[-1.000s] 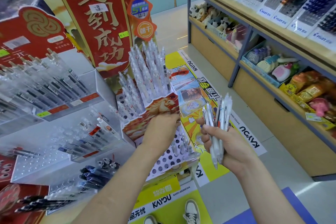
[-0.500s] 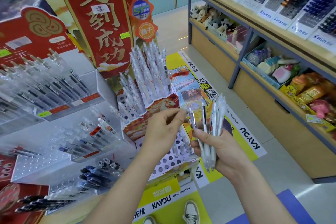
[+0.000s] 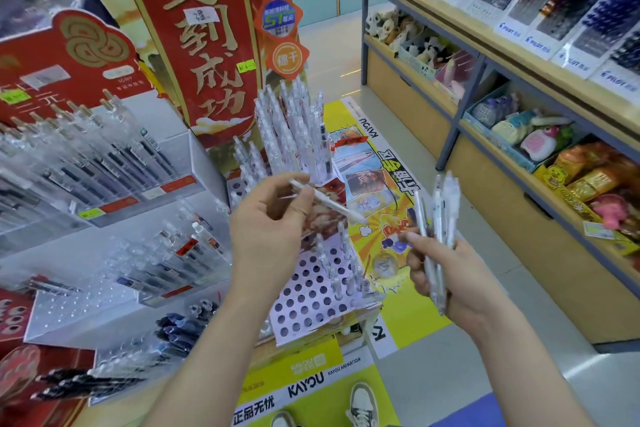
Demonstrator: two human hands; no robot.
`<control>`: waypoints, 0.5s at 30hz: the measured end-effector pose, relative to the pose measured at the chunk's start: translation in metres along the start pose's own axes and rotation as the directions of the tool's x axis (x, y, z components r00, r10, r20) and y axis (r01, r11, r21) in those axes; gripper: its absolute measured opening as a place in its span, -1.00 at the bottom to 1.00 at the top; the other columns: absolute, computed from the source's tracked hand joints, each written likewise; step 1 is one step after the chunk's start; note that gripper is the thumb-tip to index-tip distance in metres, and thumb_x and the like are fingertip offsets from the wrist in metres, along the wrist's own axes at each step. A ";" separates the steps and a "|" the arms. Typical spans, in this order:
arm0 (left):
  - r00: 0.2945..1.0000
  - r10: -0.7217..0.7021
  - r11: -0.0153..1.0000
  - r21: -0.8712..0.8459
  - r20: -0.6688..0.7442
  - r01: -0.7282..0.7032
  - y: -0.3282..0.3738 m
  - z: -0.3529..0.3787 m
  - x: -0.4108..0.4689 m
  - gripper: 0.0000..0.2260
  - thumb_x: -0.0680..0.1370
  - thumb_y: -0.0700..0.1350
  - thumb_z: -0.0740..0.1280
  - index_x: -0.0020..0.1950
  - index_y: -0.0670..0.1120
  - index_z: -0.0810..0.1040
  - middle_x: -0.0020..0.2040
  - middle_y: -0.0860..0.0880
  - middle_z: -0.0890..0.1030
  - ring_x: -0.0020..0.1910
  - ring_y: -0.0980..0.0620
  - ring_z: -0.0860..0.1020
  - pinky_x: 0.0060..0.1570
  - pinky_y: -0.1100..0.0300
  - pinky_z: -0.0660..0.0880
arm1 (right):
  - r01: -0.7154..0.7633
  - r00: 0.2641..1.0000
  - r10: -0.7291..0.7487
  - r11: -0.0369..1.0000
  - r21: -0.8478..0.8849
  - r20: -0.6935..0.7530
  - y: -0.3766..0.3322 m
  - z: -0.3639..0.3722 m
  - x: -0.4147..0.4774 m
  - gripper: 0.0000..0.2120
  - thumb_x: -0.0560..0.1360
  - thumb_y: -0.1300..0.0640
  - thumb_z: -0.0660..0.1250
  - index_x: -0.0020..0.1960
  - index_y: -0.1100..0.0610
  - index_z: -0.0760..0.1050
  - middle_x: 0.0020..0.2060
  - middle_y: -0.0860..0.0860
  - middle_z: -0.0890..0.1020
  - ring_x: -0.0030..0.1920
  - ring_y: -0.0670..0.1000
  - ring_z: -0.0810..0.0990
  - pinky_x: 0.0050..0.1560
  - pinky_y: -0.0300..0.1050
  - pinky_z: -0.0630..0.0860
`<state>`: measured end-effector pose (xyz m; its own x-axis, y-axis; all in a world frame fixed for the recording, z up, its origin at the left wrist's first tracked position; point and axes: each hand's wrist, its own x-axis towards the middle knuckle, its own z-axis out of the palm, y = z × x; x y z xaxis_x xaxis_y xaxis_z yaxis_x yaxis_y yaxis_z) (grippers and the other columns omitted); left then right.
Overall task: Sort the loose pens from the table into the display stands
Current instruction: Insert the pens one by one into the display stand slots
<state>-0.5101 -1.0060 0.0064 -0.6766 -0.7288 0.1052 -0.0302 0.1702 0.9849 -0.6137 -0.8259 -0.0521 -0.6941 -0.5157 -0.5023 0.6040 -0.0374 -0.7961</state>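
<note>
Lettering crowds the head view: gold Chinese characters run down the red banner point(image 3: 204, 45) at 11 o'clock, "PILOT" tags point(image 3: 616, 80) line the pen racks at 2 o'clock, and "KAYOU ANIMATION" is printed on the yellow panel point(image 3: 304, 369) at 6 o'clock. A blue badge point(image 3: 278, 18) beside the banner seems to read "ST", though it is small and soft.

At centre, the left hand point(image 3: 273, 232) pinches a single white pen point(image 3: 332, 203) between thumb and fingertips. The pen is tilted, one end pointing toward 4 o'clock, above the perforated stand point(image 3: 304, 295). At 4 o'clock the right hand point(image 3: 446, 270) curls its fingers round a bundle of pens point(image 3: 446, 211), tops fanned toward 12 o'clock. Upright clear pens point(image 3: 294, 128) fill the stand's upper tier at 12 o'clock.

Half a second ago the left fingertips were just reaching the bundle. Now one pen is out of it and the hands are apart.
</note>
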 end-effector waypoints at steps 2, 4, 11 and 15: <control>0.994 0.022 0.978 0.202 0.107 -0.044 -0.006 0.002 0.001 -0.79 0.52 -0.26 0.39 -0.06 0.08 0.63 -0.27 0.09 0.65 -0.28 0.14 0.62 -0.26 0.25 0.58 | -0.005 0.998 0.009 0.998 0.069 -0.066 0.002 -0.005 0.004 -0.93 0.53 0.23 0.33 -0.07 0.21 0.58 -0.49 0.05 0.46 -0.57 -0.06 0.39 -0.60 -0.30 0.32; 0.984 0.014 0.937 0.341 0.175 -0.074 -0.019 0.007 -0.001 -0.80 0.50 -0.23 0.42 -0.05 0.09 0.63 -0.23 0.22 0.63 -0.25 0.26 0.60 -0.13 0.24 0.58 | -0.018 0.995 0.029 0.993 0.117 -0.095 0.006 -0.007 0.007 -0.93 0.53 0.23 0.34 -0.04 0.23 0.56 -0.50 0.04 0.46 -0.58 -0.08 0.39 -0.60 -0.30 0.33; 0.948 0.002 0.830 0.528 0.319 -0.179 -0.055 0.023 -0.002 -0.84 0.51 -0.16 0.44 0.06 -0.01 0.63 -0.15 0.03 0.65 -0.15 0.08 0.61 -0.01 0.09 0.55 | -0.066 0.995 0.074 0.990 0.121 -0.064 0.019 -0.005 0.005 -0.91 0.51 0.20 0.36 -0.06 0.23 0.60 -0.46 0.05 0.45 -0.55 -0.05 0.40 -0.59 -0.27 0.35; 0.925 -0.042 0.793 0.576 0.378 -0.200 -0.061 0.026 0.002 -0.81 0.51 -0.16 0.43 0.12 -0.06 0.66 -0.04 0.00 0.68 -0.08 0.05 0.62 0.08 0.12 0.53 | -0.072 0.997 0.075 0.993 0.099 -0.034 0.021 -0.004 0.004 -0.85 0.53 0.17 0.35 0.00 0.24 0.61 -0.46 0.04 0.44 -0.54 -0.05 0.40 -0.58 -0.26 0.34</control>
<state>-0.5290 -1.0006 -0.0567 -0.9025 -0.4306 0.0046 -0.3127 0.6625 0.6807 -0.6057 -0.8257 -0.0722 -0.6594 -0.4881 -0.5718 0.6878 -0.0847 -0.7209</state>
